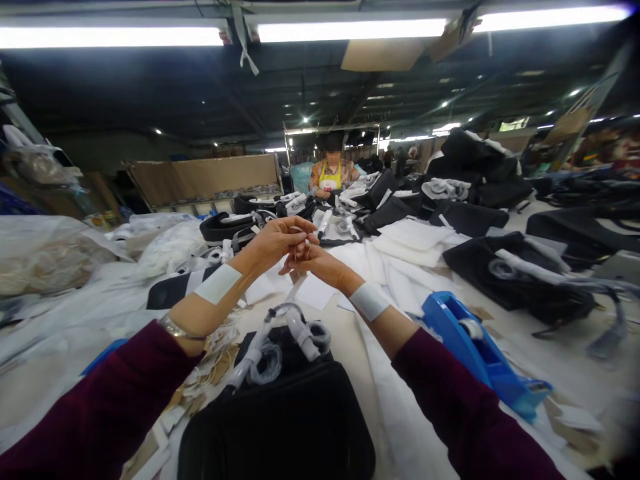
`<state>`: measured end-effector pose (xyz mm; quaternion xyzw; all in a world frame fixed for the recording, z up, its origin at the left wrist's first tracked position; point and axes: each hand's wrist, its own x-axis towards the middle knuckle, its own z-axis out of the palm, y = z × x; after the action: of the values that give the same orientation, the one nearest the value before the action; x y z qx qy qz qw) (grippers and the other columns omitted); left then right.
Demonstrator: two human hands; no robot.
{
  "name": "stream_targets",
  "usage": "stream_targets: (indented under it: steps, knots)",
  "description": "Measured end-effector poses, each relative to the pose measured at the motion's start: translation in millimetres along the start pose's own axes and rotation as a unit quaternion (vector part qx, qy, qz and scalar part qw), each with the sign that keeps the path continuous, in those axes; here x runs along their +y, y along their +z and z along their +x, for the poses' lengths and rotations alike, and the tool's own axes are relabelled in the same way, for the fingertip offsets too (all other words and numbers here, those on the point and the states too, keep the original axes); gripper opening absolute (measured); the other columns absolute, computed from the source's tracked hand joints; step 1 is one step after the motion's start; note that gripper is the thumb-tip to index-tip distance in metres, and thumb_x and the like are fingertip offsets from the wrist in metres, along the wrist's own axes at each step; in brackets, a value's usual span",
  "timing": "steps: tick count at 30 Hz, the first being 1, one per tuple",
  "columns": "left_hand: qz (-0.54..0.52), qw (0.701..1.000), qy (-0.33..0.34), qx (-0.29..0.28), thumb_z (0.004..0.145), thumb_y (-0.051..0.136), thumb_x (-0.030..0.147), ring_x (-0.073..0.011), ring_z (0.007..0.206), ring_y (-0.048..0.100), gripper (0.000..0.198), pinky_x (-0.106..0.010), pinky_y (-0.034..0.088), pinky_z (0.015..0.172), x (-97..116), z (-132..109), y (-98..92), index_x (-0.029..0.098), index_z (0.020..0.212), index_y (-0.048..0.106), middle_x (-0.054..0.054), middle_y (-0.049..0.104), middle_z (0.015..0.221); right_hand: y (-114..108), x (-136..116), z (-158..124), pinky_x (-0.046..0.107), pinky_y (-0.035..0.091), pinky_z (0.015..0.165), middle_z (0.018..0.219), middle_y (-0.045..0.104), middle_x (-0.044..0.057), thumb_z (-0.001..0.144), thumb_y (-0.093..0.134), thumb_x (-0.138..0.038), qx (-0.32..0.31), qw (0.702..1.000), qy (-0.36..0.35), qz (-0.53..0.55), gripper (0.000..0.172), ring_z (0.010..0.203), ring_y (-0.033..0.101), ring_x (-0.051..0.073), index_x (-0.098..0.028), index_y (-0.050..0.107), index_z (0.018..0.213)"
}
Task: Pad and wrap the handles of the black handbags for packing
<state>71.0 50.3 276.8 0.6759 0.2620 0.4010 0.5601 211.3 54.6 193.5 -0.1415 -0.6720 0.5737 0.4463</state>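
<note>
Plastic bundles: clear-wrapped heaps (50,257), well to the left of the near bag (280,427).
Paper scraps: loose strips and string (220,353) lying on the bench (350,340) just left of the near bag.
Near bag: black, lying before the person, its handle (253,353) on top.
Done on it: the handle has pale wrapping, and coils (266,363) in clear plastic sit beside it.
Left on it: no outer plastic covers the near bag, so packing looks unfinished, as a judgement; whether anything more is due cannot be told.
Left hand: above and beyond the near bag, fingertips drawn together (287,235) against the other hand.
Right hand: meeting it there, fingers bent (315,261); a small thing may be pinched between the two hands, but I cannot tell.
White sheets: stacked loosely (415,239), beyond the near bag to its right.
Tape dispenser: blue (465,353), right of the near bag, untouched.
Other bags: black, with pale-wrapped parts (520,280), farther right of the near bag.
</note>
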Motion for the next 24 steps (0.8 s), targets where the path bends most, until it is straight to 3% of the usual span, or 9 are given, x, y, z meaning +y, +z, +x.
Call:
stream_targets:
  steps: [3,6,8,10,14,17,20,23,24]
  knots:
    - [-0.042,0.997,0.055,0.043,0.068,0.072,0.010,-0.0073,0.054,0.055,0.024,-0.020,0.046,0.054,-6,4,0.3,0.009,0.091,0.068,-0.006,0.070,0.077,-6,8,-10,0.025,0.047,0.064,0.073,0.065,0.001,0.079,0.066,-0.026,0.015,1.000,0.005,-0.004,0.030,0.068,0.060,0.013,-0.012,0.063,0.105]
    - [-0.081,0.985,0.050,0.145,0.070,0.063,0.002,-0.0073,0.055,0.056,0.018,-0.021,0.048,0.057,-21,9,-8.2,0.010,0.087,0.066,-0.005,0.068,0.074,-13,18,-21,0.025,0.048,0.064,0.085,0.064,0.000,0.073,0.071,-0.022,0.043,0.998,0.006,0.051,0.045,0.069,0.061,0.012,-0.016,0.061,0.117]
    - [-0.090,0.974,0.012,0.208,0.071,0.059,0.000,-0.0075,0.057,0.057,0.018,-0.022,0.050,0.062,-35,11,-13.7,0.010,0.084,0.064,-0.004,0.066,0.073,-15,24,-25,0.027,0.049,0.065,0.085,0.063,0.000,0.069,0.075,-0.024,0.087,0.992,0.013,0.086,0.044,0.068,0.061,0.012,-0.016,0.063,0.112]
    - [-0.082,0.965,-0.015,0.250,0.072,0.055,-0.001,-0.0079,0.061,0.059,0.018,-0.024,0.051,0.067,-52,12,-16.9,0.011,0.083,0.061,-0.003,0.064,0.072,-16,28,-26,0.027,0.047,0.061,0.069,0.058,-0.002,0.071,0.076,-0.031,0.135,0.985,0.030,0.103,0.036,0.062,0.058,0.012,-0.012,0.065,0.100]
    - [-0.016,0.956,-0.053,0.287,0.072,0.055,0.002,-0.0091,0.065,0.062,0.016,-0.029,0.053,0.074,-84,6,-18.2,0.014,0.083,0.055,0.000,0.060,0.071,-21,33,-26,0.022,0.034,0.049,0.051,0.038,-0.009,0.074,0.071,-0.043,0.222,0.969,0.099,0.041,0.033,0.046,0.041,0.007,-0.012,0.062,0.082]
    - [0.094,0.952,-0.112,0.270,0.070,0.060,0.010,-0.0128,0.066,0.063,0.014,-0.031,0.052,0.071,-105,-8,-19.4,0.016,0.082,0.056,-0.001,0.062,0.072,-33,36,-27,0.020,0.021,0.043,0.049,0.034,-0.010,0.081,0.061,-0.040,0.267,0.955,0.128,-0.012,0.027,0.041,0.027,0.004,-0.013,0.061,0.085]
    - [0.242,0.932,-0.189,0.194,0.066,0.064,0.016,-0.0167,0.063,0.062,0.003,-0.029,0.048,0.066,-123,-26,-20.5,0.015,0.068,0.061,-0.001,0.063,0.061,-46,47,-31,0.020,0.016,0.043,0.046,0.035,-0.009,0.082,0.057,-0.028,0.290,0.941,0.161,-0.069,0.016,0.040,0.026,0.004,-0.013,0.062,0.082]
    - [0.387,0.883,-0.237,0.118,0.061,0.066,0.018,-0.0197,0.064,0.061,0.016,-0.028,0.043,0.066,-136,-42,-19.0,0.017,0.048,0.057,0.000,0.053,0.045,-46,72,-33,0.020,0.016,0.042,0.040,0.039,-0.008,0.070,0.063,-0.011,0.248,0.928,0.252,-0.120,0.003,0.038,0.030,0.003,-0.011,0.063,0.068]
    - [0.426,0.865,-0.244,0.102,0.061,0.066,0.020,-0.0203,0.065,0.060,0.020,-0.028,0.042,0.066,-139,-46,-18.0,0.018,0.044,0.056,0.000,0.050,0.043,-43,82,-32,0.020,0.016,0.041,0.039,0.039,-0.008,0.066,0.064,-0.007,0.222,0.922,0.288,-0.128,0.006,0.037,0.031,0.004,-0.011,0.062,0.063]
